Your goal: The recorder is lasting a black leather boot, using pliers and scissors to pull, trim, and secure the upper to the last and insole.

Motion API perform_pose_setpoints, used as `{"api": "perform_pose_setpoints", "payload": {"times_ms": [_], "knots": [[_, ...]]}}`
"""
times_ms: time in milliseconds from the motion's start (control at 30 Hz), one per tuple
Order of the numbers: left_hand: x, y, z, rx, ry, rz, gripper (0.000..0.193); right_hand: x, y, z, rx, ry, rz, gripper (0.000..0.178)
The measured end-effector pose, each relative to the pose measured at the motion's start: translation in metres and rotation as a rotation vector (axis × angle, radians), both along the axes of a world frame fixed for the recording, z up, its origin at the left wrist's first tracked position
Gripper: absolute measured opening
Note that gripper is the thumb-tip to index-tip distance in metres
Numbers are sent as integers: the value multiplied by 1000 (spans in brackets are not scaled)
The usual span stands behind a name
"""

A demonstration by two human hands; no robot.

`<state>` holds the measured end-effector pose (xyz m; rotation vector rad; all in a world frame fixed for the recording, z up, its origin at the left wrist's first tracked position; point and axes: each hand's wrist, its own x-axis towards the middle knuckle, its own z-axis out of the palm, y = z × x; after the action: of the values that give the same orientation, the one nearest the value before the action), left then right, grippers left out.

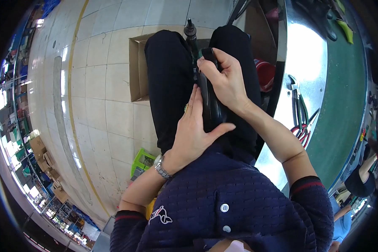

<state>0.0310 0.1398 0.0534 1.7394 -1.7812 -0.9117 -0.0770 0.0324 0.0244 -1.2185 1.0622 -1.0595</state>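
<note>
A long, glossy black object (212, 105) lies in my lap between my thighs; its kind I cannot make out. My right hand (227, 80) is closed around its far end, thumb and forefinger bent over a black part there. My left hand (193, 132) rests along the near left side, with its fingers stretched out flat and its thumb spread across the near end. Just beyond the fingertips, a dark green tool with a metal nose (190, 31) points away from me between my knees. Its lower part is hidden by the black object and my hands.
A cardboard box (137, 90) stands on the tiled floor by my left knee. A bright green plastic basket (143, 160) is near my left wrist. On my right, a metal-edged green bench (342, 84) holds several hand tools (299, 109); a red bucket (264, 73) stands beneath. Other people are at far right.
</note>
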Motion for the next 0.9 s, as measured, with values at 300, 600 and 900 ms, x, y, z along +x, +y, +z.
{"api": "perform_pose_setpoints", "payload": {"times_ms": [300, 600, 900], "knots": [[27, 4, -18, -119, 206, -37, 88, -36, -48, 9, 72, 263, 578, 30], [23, -3, -22, -145, 248, -79, 85, -46, -58, 21, -66, 402, 651, 38], [31, -12, -30, -187, 206, -72, 84, -10, -72, 32, -373, 833, 584, 39]]}}
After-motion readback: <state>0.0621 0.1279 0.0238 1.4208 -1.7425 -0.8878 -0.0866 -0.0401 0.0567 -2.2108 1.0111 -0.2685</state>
